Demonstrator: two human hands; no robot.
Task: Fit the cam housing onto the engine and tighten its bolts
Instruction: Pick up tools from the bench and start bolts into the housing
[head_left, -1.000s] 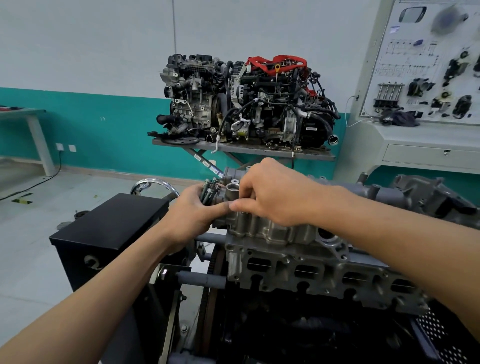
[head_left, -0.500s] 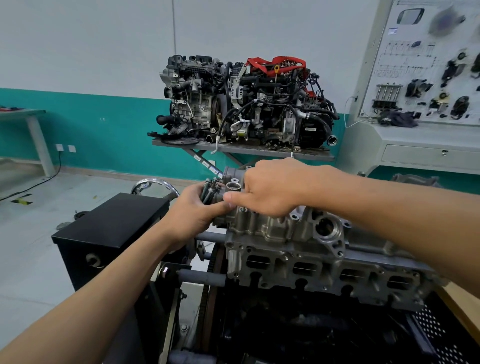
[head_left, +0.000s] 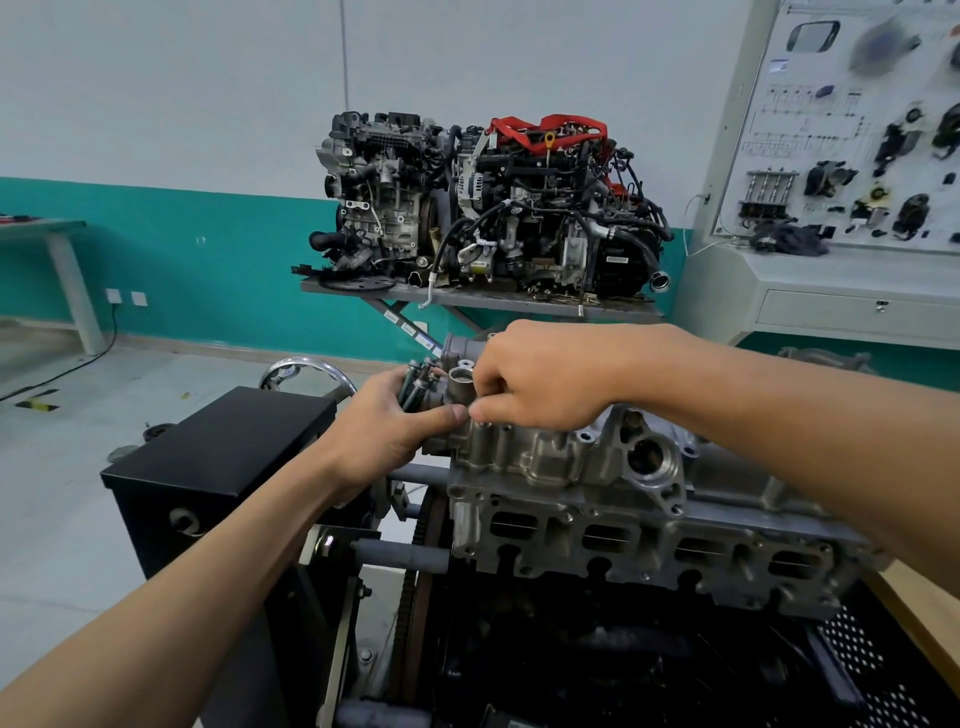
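The grey aluminium engine (head_left: 623, 535) sits on a stand in front of me, with the cam housing (head_left: 550, 452) lying on top of it. My left hand (head_left: 384, 431) grips a bundle of dark bolts (head_left: 415, 387) at the housing's left end, thumb against the casting. My right hand (head_left: 540, 382) hovers over the same end with curled fingers, fingertips pinched at a bolt hole beside my left thumb. Whatever the fingertips pinch is hidden.
A black box (head_left: 218, 467) of the stand is at the left, with a chrome handwheel (head_left: 306, 371) behind it. Two more engines (head_left: 488, 208) stand on a lift table at the back. A parts display board (head_left: 857, 135) is at the right.
My right forearm has lifted and uncovered more of the cam housing's right side. Both hands stay at the housing's left end, almost unmoved.
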